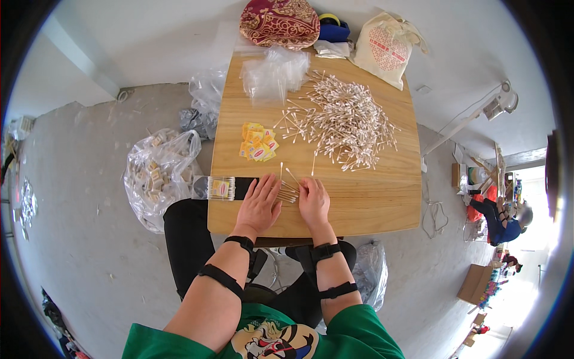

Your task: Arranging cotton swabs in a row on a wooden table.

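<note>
Near the table's front edge, my left hand (261, 202) lies flat, fingers stretched out, over a dark strip and against a small row of cotton swabs (289, 193). My right hand (315, 202) has its fingers pinched at the other end of that row; a slanted cotton swab (292, 175) runs into its fingertips. Two more swabs lie just beyond the hands. Left of my left hand is a clear packet of cotton swabs (221, 188) with a yellow label. A pile of yellow cards (258, 142) lies farther off. The large heap of loose cotton swabs (353, 122) covers the far right.
Clear plastic bags (275, 75) lie at the far left of the wooden table (382, 203). Behind them sit a red patterned cloth bundle (280, 23) and a cream drawstring bag (385, 48). A clear sack of packets (161, 173) stands left of the table.
</note>
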Available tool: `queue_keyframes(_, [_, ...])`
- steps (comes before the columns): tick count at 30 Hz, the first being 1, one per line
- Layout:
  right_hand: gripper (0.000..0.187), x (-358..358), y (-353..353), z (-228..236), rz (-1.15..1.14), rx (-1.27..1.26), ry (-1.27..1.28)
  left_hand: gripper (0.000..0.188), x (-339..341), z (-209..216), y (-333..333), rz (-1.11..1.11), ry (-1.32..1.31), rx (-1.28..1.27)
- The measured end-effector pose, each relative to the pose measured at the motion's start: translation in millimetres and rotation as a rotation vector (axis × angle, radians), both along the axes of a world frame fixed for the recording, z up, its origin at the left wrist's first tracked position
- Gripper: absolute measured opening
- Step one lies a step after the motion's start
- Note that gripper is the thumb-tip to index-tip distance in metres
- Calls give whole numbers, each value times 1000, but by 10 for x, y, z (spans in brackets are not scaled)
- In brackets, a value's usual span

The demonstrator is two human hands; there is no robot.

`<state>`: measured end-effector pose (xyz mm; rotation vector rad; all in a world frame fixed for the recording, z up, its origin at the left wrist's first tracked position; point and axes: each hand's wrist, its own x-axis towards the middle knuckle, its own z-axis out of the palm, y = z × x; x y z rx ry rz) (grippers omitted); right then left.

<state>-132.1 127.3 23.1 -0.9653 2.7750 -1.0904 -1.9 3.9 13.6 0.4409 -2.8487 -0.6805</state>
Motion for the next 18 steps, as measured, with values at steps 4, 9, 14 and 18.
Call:
queue_keyframes(4, [7,-40,-30,39,53,58,-15,56,7,-23,-7,2,27,2])
queue_keyframes(9, [12,-245,-345,134,186,55,62,55,3,-13,3,-13,80,-21])
queue_keyframes(14, [12,-416,-717,231,424,185,32,62,12,-65,-8,-19,58,-52])
queue_keyframes(18, [10,-522,-832,206,562,277,77,63,8,-57,-2,-6,48,-9])
